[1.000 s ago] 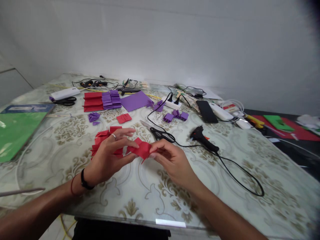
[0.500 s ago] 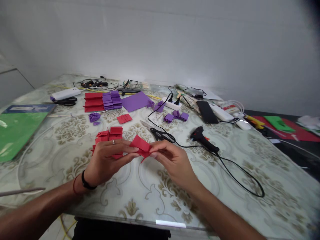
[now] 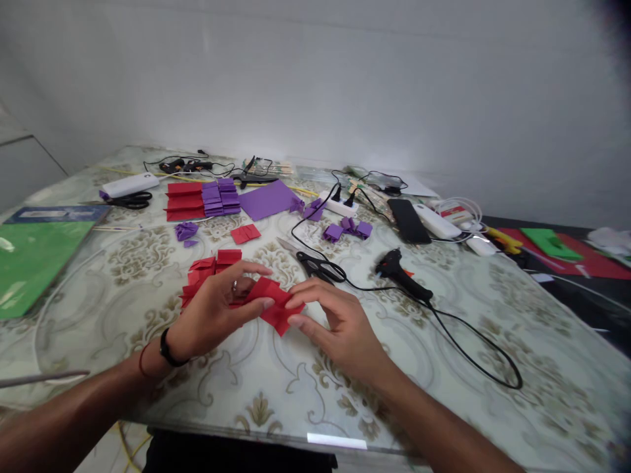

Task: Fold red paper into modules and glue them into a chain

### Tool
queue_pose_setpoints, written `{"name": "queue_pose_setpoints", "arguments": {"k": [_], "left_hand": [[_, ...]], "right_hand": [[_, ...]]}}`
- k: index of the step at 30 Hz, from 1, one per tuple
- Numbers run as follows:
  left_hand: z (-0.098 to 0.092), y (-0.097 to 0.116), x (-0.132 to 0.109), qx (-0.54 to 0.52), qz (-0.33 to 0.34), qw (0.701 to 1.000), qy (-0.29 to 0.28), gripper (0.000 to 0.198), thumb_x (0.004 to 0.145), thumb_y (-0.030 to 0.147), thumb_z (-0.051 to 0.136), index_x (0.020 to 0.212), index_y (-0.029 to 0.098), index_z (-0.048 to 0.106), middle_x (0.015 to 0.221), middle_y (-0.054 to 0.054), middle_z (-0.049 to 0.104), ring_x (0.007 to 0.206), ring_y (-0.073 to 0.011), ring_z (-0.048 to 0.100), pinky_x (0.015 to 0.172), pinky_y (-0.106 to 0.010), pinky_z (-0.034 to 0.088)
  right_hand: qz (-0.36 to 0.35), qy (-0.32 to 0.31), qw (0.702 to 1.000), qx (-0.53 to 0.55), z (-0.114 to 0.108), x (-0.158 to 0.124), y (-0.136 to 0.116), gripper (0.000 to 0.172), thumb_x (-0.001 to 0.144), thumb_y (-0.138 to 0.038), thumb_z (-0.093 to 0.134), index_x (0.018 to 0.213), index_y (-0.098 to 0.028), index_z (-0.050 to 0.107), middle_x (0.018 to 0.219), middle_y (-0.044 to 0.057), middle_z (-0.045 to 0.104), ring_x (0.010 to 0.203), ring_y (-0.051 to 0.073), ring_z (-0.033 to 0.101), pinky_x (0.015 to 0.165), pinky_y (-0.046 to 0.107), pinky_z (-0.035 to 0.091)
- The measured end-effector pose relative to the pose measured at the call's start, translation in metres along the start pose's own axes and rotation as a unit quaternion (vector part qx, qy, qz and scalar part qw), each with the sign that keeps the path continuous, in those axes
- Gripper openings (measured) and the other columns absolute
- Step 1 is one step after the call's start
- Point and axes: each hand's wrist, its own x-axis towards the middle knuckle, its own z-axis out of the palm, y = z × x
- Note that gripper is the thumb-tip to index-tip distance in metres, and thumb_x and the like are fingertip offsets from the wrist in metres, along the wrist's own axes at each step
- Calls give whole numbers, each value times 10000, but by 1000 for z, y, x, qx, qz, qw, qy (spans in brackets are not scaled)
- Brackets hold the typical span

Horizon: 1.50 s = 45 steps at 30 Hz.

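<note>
A creased red paper piece [image 3: 276, 307] is held between my two hands above the table. My left hand [image 3: 217, 312] has its thumb on the paper's left part, with the index finger raised behind. On the right edge, the fingers and thumb of my right hand [image 3: 340, 322] pinch the same paper. Several folded red pieces [image 3: 202, 268] lie beyond my left hand, partly hidden by it. A small flat red piece [image 3: 245, 233] rests farther back. Behind my right hand are black-handled scissors [image 3: 313, 265].
A glue gun [image 3: 404, 276] with a looping cord lies at right, near a black phone [image 3: 408, 221] and a white power strip [image 3: 339, 205]. Folded purple strips [image 3: 221, 197], a purple sheet [image 3: 269, 200] and a green sheet [image 3: 42, 263] are on the patterned table [image 3: 315, 407].
The red paper has opened out and tilted, showing more of its creased face. My left index finger has lifted off it, and my right fingers have shifted onto its face.
</note>
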Motion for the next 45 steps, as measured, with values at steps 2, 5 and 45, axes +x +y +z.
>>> {"name": "queue_pose_setpoints", "arguments": {"k": [2, 5, 45], "left_hand": [[0, -1, 1, -28, 4, 999, -37, 224, 914, 235, 751, 1115, 207, 657, 853, 8, 654, 740, -127, 619, 622, -209, 504], [-1, 0, 0, -70, 4, 994, -82, 244, 903, 183, 733, 1120, 209, 625, 1021, -35, 678, 907, -160, 658, 760, -254, 555], [1, 0, 0, -63, -26, 997, -47, 270, 981, 267, 706, 1241, 214, 658, 914, -30, 778, 950, -198, 760, 726, -246, 585]], "right_hand": [[23, 2, 1000, 2, 1, -3, 1, 125, 951, -281, 756, 1074, -269, 736, 1050, 44, 758, 995, 210, 712, 926, 377, 549], [71, 0, 997, 15, 1, -5, 3, 317, 921, -322, 790, 1218, -297, 683, 1072, 38, 749, 1014, 219, 714, 949, 388, 548], [103, 55, 992, -41, 5, 0, 3, 161, 925, -315, 778, 1070, -257, 741, 1065, 43, 773, 900, 211, 734, 847, 379, 594]]}}
